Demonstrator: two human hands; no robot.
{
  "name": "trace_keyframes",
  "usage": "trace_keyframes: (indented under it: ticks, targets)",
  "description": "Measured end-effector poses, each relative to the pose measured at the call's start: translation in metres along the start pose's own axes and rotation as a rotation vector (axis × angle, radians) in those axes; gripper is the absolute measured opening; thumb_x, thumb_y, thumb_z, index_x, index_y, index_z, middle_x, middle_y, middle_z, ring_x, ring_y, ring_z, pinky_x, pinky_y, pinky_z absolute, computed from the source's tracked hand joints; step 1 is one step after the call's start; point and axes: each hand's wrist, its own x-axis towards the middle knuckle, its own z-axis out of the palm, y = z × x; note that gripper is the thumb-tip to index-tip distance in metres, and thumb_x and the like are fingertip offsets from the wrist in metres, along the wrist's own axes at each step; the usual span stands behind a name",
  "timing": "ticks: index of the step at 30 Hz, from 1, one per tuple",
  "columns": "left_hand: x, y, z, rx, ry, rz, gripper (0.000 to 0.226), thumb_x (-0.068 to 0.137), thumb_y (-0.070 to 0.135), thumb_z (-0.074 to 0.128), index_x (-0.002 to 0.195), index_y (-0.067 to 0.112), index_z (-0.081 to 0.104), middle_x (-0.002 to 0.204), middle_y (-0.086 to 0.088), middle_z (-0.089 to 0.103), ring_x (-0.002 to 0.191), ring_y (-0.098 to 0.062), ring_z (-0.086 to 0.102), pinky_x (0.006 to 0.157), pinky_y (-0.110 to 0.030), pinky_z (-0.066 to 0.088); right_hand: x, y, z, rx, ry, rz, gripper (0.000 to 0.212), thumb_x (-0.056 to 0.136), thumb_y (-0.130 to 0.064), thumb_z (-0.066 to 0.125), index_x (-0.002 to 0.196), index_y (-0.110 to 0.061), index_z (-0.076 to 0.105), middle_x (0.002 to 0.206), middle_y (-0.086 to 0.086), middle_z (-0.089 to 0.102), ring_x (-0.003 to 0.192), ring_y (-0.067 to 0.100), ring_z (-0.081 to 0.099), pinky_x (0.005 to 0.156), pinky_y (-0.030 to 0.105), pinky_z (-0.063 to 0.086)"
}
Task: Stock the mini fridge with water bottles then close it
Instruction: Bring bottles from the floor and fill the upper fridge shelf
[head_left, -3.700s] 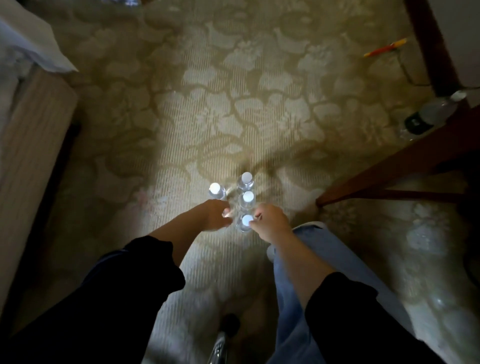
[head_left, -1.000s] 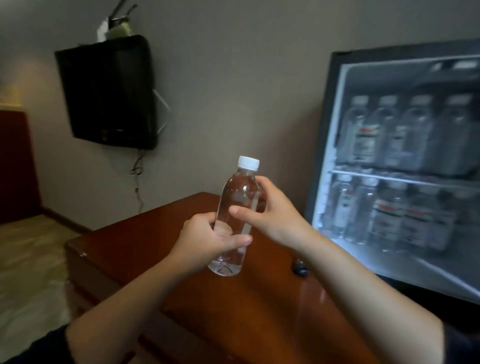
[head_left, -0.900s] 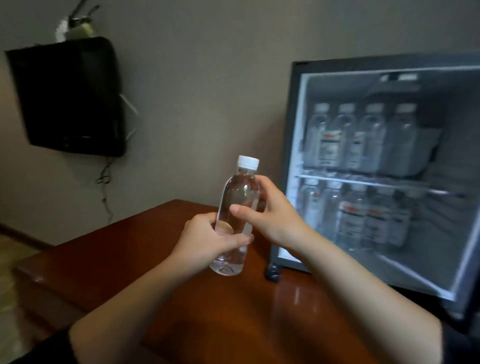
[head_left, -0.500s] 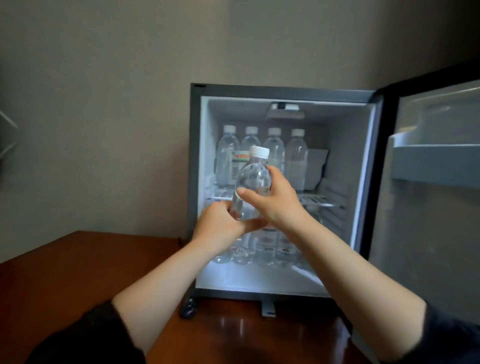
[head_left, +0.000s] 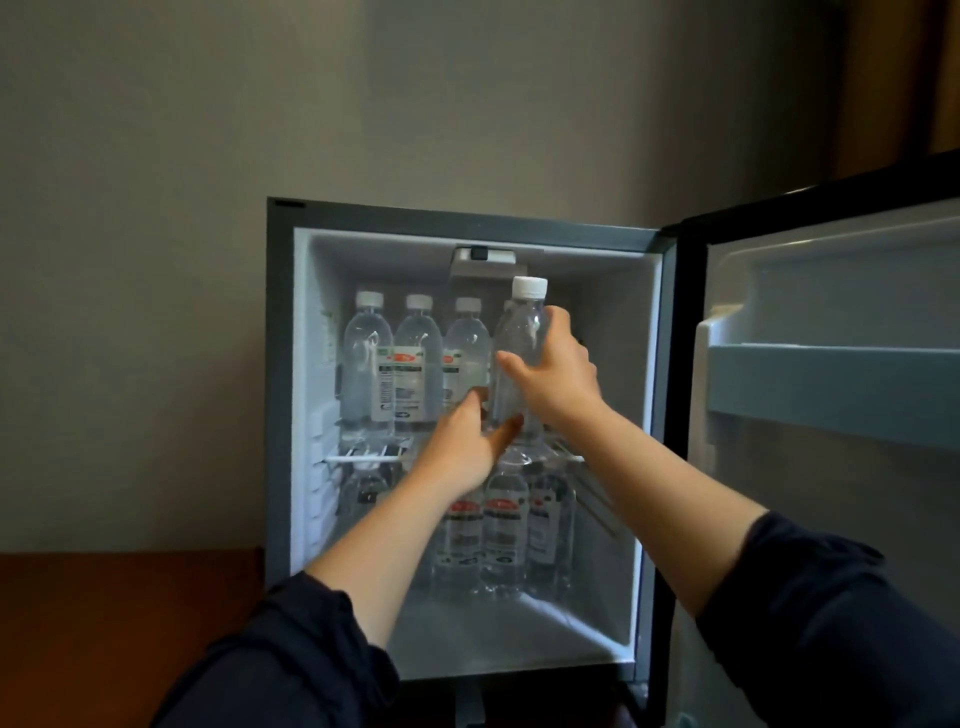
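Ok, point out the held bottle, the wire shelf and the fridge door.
held water bottle (head_left: 522, 332), head view, clear shoulder below cap.
wire shelf (head_left: 358, 459), head view, front rail, left end.
fridge door (head_left: 831, 389), head view, inner bin front.

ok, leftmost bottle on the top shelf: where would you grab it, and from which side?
Probably the neck, just under the cap, coming straight in from the open front. The leftmost bottle stands upright, close to the fridge wall on its left and the next bottle on its right, so the body's sides look blocked; bottles narrow at the shoulder, leaving finger room there.
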Motion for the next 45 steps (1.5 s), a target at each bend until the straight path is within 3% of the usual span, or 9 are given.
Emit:
trace_keyframes:
  ticks: [3,8,14,17,22,31,37,41,45]
  targets:
    - [0.006,-0.03,0.006,0.364,-0.068,-0.021,0.064,0.089,0.055,0.047,0.14,0.019,0.034,0.145,-0.004,0.042,0.132,-0.026,0.041,0.11,-0.045,0.034,0.014,0.01,0.001,-0.018,0.003,0.054,0.059,0.089,-0.027,0.062,0.136,-0.019,0.027,0.125,0.011,0.057,0.113,0.035,0.055,0.093,0.044,0.047]
    - [-0.005,-0.067,0.015,0.748,0.028,0.179,0.058,0.094,0.046,0.039,0.144,0.019,0.027,0.146,0.002,0.036,0.136,-0.019,0.029,0.116,-0.037,0.015,0.031,0.031,0.005,-0.052,0.08,0.155,0.056,0.088,-0.03,0.062,0.133,-0.024,0.03,0.122,0.009,0.057,0.108,0.035,0.059,0.091,0.047,0.05]
    - [-0.014,-0.093,0.03,0.783,0.244,0.303,0.059,0.082,0.05,0.056,0.131,0.019,0.047,0.125,0.003,0.058,0.119,-0.02,0.054,0.11,-0.043,0.033,0.045,0.047,0.008,-0.118,0.142,0.213,0.05,0.088,-0.032,0.06,0.126,-0.016,0.031,0.12,0.016,0.055,0.105,0.038,0.058,0.088,0.049,0.052]
    - [-0.013,-0.096,0.033,0.772,0.28,0.317,0.058,0.08,0.05,0.056,0.128,0.018,0.049,0.121,0.002,0.059,0.116,-0.02,0.056,0.111,-0.041,0.027,0.053,0.052,0.011,-0.102,0.127,0.256,0.052,0.09,-0.031,0.058,0.131,-0.014,0.032,0.126,0.016,0.055,0.111,0.039,0.056,0.091,0.045,0.05]
    - [-0.016,-0.093,0.032,0.732,0.231,0.306,0.055,0.091,0.042,0.044,0.14,0.02,0.033,0.139,0.002,0.044,0.133,-0.02,0.037,0.117,-0.041,0.01,0.066,0.059,0.016,-0.052,0.083,0.25,0.049,0.093,-0.018,0.055,0.135,-0.006,0.033,0.128,0.02,0.055,0.114,0.037,0.056,0.077,0.028,0.038]
    - [-0.021,-0.084,0.025,0.725,0.14,0.24,0.054,0.097,0.034,0.032,0.146,0.022,0.014,0.148,0.004,0.025,0.141,-0.017,0.017,0.118,-0.039,-0.004,0.063,0.062,0.031,0.086,0.104,0.257,0.054,0.093,-0.013,0.054,0.141,-0.011,0.028,0.125,0.022,0.055,0.111,0.037,0.057,0.077,0.028,0.039]
    - [-0.027,-0.076,0.008,0.743,-0.031,0.199,0.063,0.096,0.034,0.036,0.149,0.024,0.004,0.154,0.004,0.014,0.145,-0.019,0.007,0.119,-0.04,-0.004,0.023,0.054,0.039,-0.015,0.284,0.149,0.039,0.094,-0.014,0.052,0.132,-0.014,0.043,0.135,0.014,0.042,0.124,0.031,0.043,0.091,0.032,0.039]
    - [-0.045,-0.075,-0.008,0.596,-0.103,0.129,0.063,0.096,0.033,0.04,0.15,0.025,0.009,0.159,0.008,0.003,0.147,-0.014,-0.003,0.121,-0.043,0.009,-0.007,0.046,0.055,-0.028,0.138,0.061,0.018,0.093,-0.023,0.054,0.108,-0.014,0.06,0.117,0.012,0.056,0.107,0.029,0.056,0.088,0.039,0.049]
    - [-0.077,-0.078,-0.034,0.526,-0.188,0.073,0.061,0.095,0.034,0.044,0.149,0.02,0.02,0.159,0.005,0.008,0.146,-0.017,0.011,0.119,-0.04,0.018,-0.046,0.018,0.074,-0.035,-0.076,-0.106,0.019,0.093,-0.025,0.054,0.103,-0.011,0.063,0.105,0.01,0.061,0.094,0.026,0.059,0.083,0.039,0.05]
